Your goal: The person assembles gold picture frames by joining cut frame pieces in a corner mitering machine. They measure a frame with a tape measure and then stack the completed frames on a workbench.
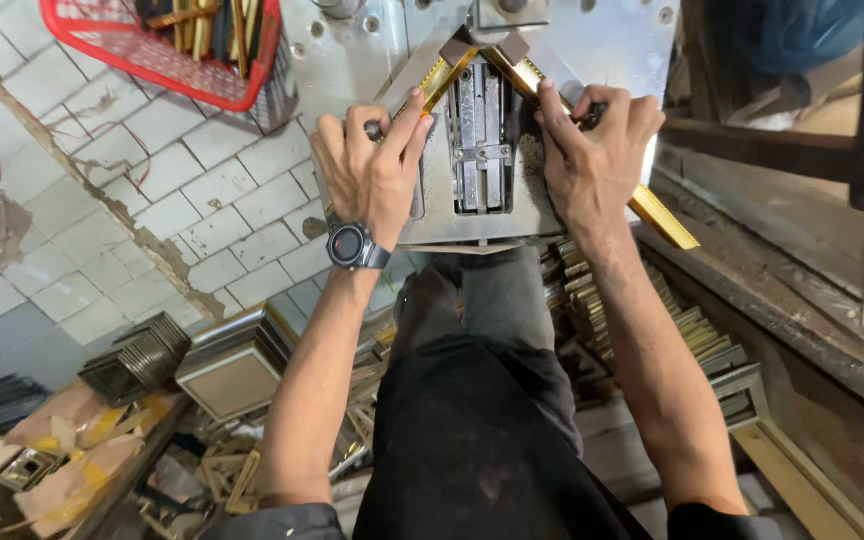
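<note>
On the metal plate of the joining machine (592, 40), two gold-coloured frame mouldings meet at a right-angle corner near the top centre of the view. Left hand (370, 170) lies palm-down over the left moulding (439, 85), fingers curled and pressing it against the plate; the strip runs diagonally from under the thumb and index finger up to the corner, so only its upper end shows beyond the hand. A dark wristwatch (352, 245) sits on that wrist. Right hand (592, 150) is likewise clenched down on the right moulding (664, 215), with the index finger stretched along the strip toward the corner; the strip passes beneath the palm and its lower end projects past the wrist to the right, overhanging the plate edge. Between the two hands stands the machine's vertical slotted steel block (480, 135), touching neither hand. Below the plate, just beside the right forearm, a stack of cut moulding lengths (632, 320) lies on a wooden ledge. A red wire basket (122, 45) holding more strips stands on the tiled floor (202, 190) at upper left, well apart from both hands. Finished small frames (237, 370) are piled at lower left.
</note>
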